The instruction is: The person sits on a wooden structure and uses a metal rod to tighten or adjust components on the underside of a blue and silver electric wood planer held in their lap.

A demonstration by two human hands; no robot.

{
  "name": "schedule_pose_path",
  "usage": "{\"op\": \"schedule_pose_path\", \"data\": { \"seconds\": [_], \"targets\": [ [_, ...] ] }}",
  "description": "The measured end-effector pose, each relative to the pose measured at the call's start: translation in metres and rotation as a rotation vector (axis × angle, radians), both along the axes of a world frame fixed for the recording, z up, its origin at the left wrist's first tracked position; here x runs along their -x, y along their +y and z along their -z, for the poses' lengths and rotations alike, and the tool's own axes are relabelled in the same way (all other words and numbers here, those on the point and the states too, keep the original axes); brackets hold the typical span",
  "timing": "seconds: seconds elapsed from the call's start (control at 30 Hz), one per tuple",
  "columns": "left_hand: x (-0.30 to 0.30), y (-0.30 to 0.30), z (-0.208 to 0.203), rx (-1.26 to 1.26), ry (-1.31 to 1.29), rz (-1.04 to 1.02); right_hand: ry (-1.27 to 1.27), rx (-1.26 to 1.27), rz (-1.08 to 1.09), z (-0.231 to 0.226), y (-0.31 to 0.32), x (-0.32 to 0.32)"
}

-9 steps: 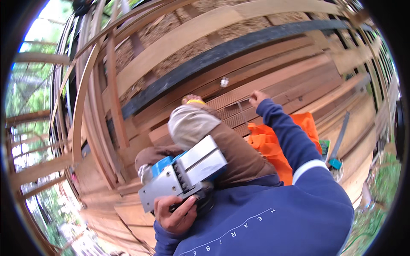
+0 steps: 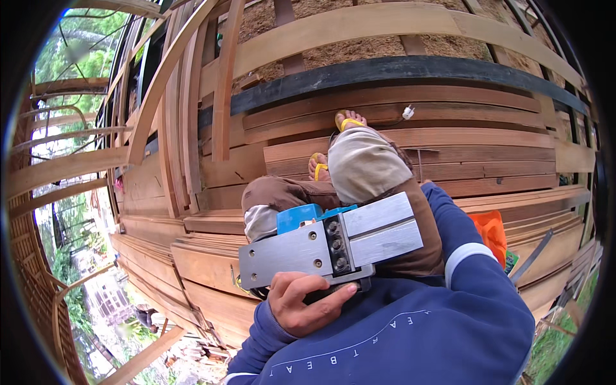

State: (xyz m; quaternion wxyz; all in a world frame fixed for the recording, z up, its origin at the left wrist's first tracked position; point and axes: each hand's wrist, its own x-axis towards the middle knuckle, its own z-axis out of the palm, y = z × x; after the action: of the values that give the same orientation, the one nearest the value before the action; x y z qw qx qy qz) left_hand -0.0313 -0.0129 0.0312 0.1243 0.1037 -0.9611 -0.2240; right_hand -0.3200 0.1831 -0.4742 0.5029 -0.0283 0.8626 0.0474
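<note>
From here I see a person in a blue sweatshirt (image 2: pixel 410 333) with a planer (image 2: pixel 289 247) lying sole-up across the lap, the left hand (image 2: pixel 308 303) gripping its near edge. The right hand (image 2: pixel 425 182) is mostly hidden beyond the knee. Yellow sandals (image 2: pixel 351 122) rest on grooved boards (image 2: pixel 487 154), a white plug (image 2: pixel 408 112) nearby; an orange cloth (image 2: pixel 491 234) lies beside the right sleeve (image 2: pixel 459 221).

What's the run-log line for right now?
Left hand: gripping power planer | Planer: metal sole facing up | Right hand: mostly hidden, near thin T-shaped tool, grip unclear
</note>
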Motion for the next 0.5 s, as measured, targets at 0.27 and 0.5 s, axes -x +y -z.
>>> {"op": "schedule_pose_path", "data": {
  "seconds": [0.27, 0.5],
  "targets": [
    [0.015, -0.021, 0.007, -0.018, 0.151, 0.137, -0.453, 0.918, 1.114, 0.094, 0.069, 0.058],
    [0.023, 0.002, 0.01, -0.011, 0.14, 0.108, 0.012, 1.547, 0.757, -0.196, 0.029, 0.124]
  ]
}}
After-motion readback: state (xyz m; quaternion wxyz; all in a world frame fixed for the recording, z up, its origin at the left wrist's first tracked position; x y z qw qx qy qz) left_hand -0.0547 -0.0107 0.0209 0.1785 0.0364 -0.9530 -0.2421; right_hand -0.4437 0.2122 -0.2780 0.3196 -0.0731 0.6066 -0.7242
